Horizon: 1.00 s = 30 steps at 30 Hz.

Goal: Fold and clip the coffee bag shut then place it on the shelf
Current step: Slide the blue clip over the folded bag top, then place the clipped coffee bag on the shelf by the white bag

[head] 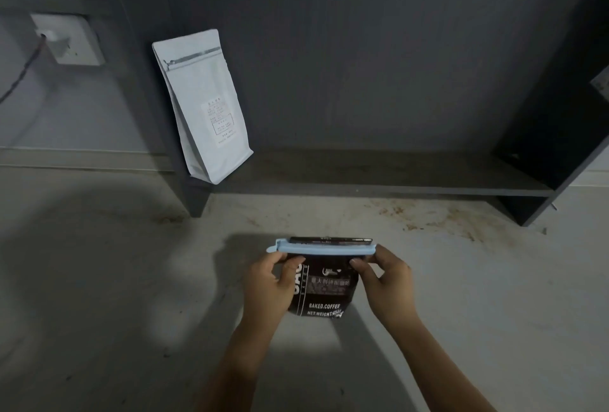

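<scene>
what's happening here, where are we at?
A person holds a black coffee bag upright on the floor with both hands. The left hand grips its left edge and the right hand its right edge, just under a light blue clip that runs across the folded top. The clip looks seated, so the bag seems shut. It is not yet on the dark shelf, where a white bag already leans at the left end.

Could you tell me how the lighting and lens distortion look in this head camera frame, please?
Head view: dim overall, with a bright pool of light on the floor beside the hands; the forearms cast dark shadows; the wide-angle lens bows the shelf edges; the white bag label is too soft to read, while print on the black coffee bag stays legible.
</scene>
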Each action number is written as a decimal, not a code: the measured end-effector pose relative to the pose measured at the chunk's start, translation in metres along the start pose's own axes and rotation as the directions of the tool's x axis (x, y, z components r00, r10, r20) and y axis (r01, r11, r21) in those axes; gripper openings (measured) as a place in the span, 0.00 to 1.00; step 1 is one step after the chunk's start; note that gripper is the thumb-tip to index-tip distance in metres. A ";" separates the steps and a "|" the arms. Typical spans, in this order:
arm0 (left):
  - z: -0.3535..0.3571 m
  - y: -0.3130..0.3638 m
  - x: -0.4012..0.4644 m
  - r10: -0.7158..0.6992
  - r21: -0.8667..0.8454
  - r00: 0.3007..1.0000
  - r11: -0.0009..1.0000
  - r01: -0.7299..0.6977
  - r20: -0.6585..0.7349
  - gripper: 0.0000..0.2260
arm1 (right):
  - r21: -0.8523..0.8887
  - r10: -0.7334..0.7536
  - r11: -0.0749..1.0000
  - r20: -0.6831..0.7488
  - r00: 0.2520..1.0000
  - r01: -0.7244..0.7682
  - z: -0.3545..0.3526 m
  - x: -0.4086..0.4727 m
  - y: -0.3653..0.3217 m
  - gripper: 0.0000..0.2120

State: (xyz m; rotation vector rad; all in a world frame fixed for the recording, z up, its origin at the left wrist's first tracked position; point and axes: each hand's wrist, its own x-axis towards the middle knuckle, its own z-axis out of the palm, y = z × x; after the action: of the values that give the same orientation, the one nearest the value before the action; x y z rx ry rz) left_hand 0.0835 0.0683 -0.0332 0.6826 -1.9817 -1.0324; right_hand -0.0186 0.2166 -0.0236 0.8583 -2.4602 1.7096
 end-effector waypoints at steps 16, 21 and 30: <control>-0.013 -0.040 0.007 -0.239 -0.066 0.691 0.921 0.383 0.682 0.32 | -0.086 0.310 0.950 0.395 0.865 -0.301 0.025 -0.013 0.032 0.32; -0.015 -0.029 0.028 -0.166 -0.096 0.825 0.962 0.257 0.541 0.33 | 0.008 0.258 0.961 0.342 0.903 -0.277 0.029 0.018 0.020 0.27; -0.004 0.011 0.118 0.019 -0.252 1.000 0.968 -0.012 0.025 0.31 | 0.164 0.001 0.986 0.182 0.983 -0.031 0.065 0.130 -0.046 0.23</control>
State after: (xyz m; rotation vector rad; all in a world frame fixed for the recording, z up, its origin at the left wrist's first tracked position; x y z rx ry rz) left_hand 0.0210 -0.0147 0.0242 0.5151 -1.8327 -1.2634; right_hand -0.0897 0.0939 0.0315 1.0576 -2.4650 1.9477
